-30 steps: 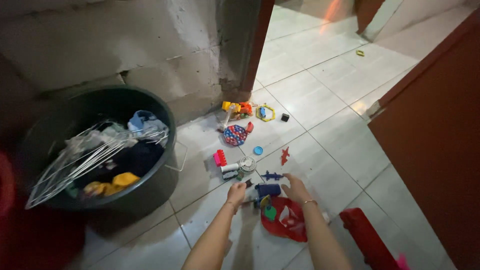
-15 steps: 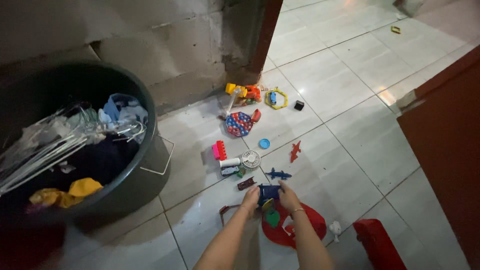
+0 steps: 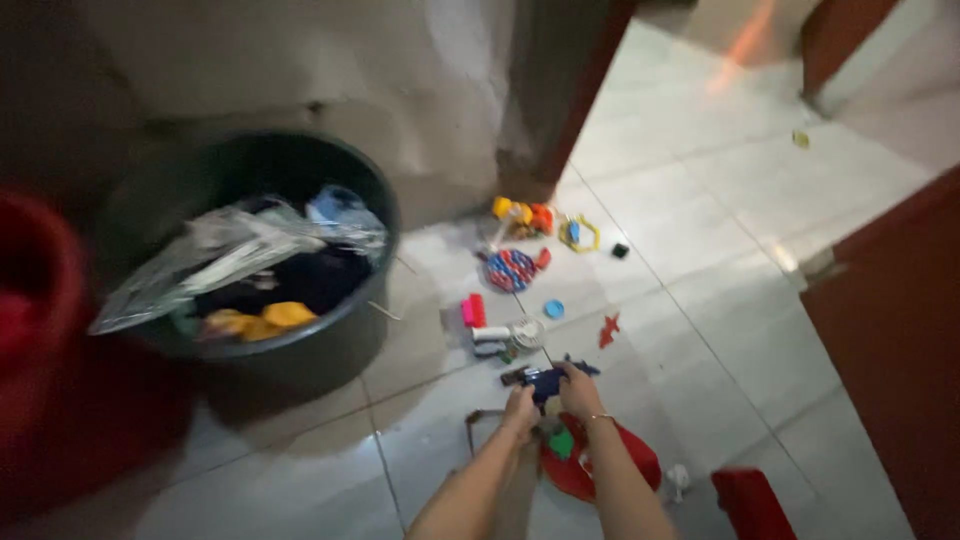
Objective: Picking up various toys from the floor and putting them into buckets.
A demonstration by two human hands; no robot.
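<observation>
On the tiled floor, left of centre, a dark tub holds clothes and hangers. Further right, the left hand and right hand close around a dark blue toy; blur hides the exact finger grip. Best to clasp it firmly from both sides. Since the earlier frame, the view has swung left and blurred, showing a red bucket.

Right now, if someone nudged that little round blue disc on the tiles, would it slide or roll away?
The blue disc lies flat on the glossy floor tiles, so it would probably slide rather than roll. It looks thin and small, likely light plastic, so a nudge could send it far. Lying so flat, it may be fiddly to lift.
</observation>
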